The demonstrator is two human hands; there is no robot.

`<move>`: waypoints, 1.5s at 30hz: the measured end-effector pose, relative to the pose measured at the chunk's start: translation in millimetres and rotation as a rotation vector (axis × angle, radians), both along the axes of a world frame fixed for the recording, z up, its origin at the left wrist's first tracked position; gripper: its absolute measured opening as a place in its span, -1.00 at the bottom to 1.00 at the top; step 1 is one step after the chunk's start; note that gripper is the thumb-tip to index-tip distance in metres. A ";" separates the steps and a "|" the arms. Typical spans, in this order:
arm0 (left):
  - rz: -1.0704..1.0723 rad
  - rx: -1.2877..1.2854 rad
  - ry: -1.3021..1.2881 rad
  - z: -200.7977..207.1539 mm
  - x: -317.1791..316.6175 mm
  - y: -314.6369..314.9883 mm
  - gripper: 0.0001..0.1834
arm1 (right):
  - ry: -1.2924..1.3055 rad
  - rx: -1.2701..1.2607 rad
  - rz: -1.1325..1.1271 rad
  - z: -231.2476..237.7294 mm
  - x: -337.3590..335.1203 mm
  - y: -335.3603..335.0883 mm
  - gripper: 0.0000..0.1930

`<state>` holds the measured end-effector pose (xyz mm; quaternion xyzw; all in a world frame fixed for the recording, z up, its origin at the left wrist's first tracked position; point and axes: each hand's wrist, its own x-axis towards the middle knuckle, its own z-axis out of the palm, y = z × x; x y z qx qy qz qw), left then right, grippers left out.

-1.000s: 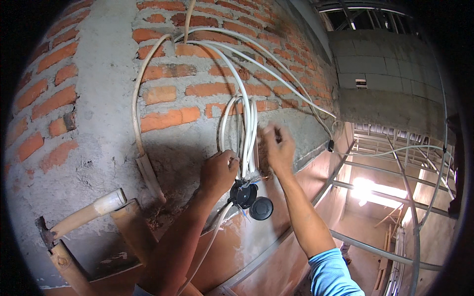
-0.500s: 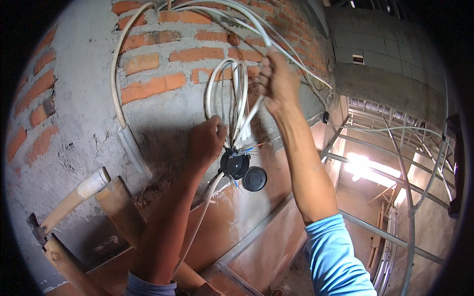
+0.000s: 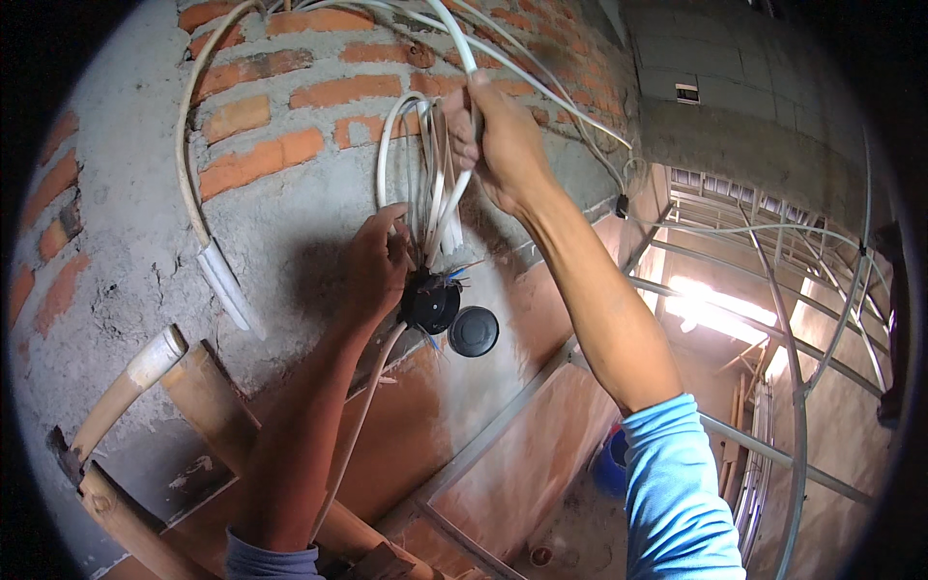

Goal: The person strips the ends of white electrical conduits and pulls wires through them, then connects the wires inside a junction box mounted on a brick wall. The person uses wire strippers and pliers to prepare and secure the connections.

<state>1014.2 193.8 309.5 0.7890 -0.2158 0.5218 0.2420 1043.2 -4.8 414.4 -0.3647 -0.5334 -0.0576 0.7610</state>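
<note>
A black round junction box (image 3: 421, 307) is fixed to the rough wall, with several thin coloured wire ends poking out of it. Its round black lid (image 3: 474, 332) hangs just to the right. White cables (image 3: 385, 159) rise from the box in tall loops. My left hand (image 3: 379, 261) is at the foot of these loops, fingers curled around a white cable just above the box. Higher up and to the right, my right hand (image 3: 505, 145) grips a thick white cable (image 3: 457, 41) that arcs down from the top of the wall.
Another cable in a white sleeve (image 3: 224, 285) runs down the wall at left. Bamboo poles (image 3: 208, 391) stand at lower left. Metal framing (image 3: 797, 387) crosses the right side. A blue container (image 3: 609, 464) sits far below, partly behind my right sleeve.
The view has shifted, so the wall and box sit further left. My right hand, still on the thick cable, is nearer the loops; my left fingers look looser.
</note>
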 end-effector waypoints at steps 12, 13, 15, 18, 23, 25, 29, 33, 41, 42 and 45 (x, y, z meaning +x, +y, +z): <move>0.069 -0.170 0.214 8.9 -11.1 5.8 -0.65 | -0.047 -0.247 -0.418 -56.1 9.5 -8.5 -0.77; 0.030 -0.235 0.256 10.1 -12.2 3.9 -0.64 | -0.058 -0.278 -0.483 -58.7 7.2 -8.3 -0.78; 0.053 -0.171 -0.008 9.9 -14.6 -4.4 -0.65 | -0.091 -0.361 -0.617 -60.5 1.6 -7.3 -0.81; 0.135 0.168 -0.393 20.6 -20.4 -12.5 -0.64 | -0.293 -0.333 -0.773 -56.8 -9.1 0.8 -0.83; 0.130 0.196 -0.325 34.3 -34.5 -18.3 -0.76 | -0.435 -0.291 -0.818 -58.3 -25.2 18.3 -0.84; 0.085 0.153 -0.081 32.1 -35.2 -21.5 -0.80 | -0.356 -0.254 -0.744 -60.7 -23.9 19.2 -0.85; -0.079 0.111 -0.044 32.1 -26.4 -21.4 -0.78 | -0.006 -0.227 -0.373 -76.8 -13.4 10.6 -0.73; -0.131 0.106 0.018 36.6 -19.3 -15.7 -0.79 | -0.285 -0.236 -0.651 -124.5 -15.1 8.8 -0.51; 0.048 0.133 0.081 42.2 -22.8 -16.9 -0.69 | -0.321 -0.313 -0.705 -187.3 -9.8 27.0 -0.53; 0.047 0.142 0.068 42.2 -23.2 -17.8 -0.68 | -0.332 -0.200 -0.776 -187.3 -4.7 32.0 -0.73; 0.045 0.163 0.039 42.2 -24.3 -19.0 -0.63 | 0.027 -0.084 -0.619 -196.7 2.9 45.3 -0.81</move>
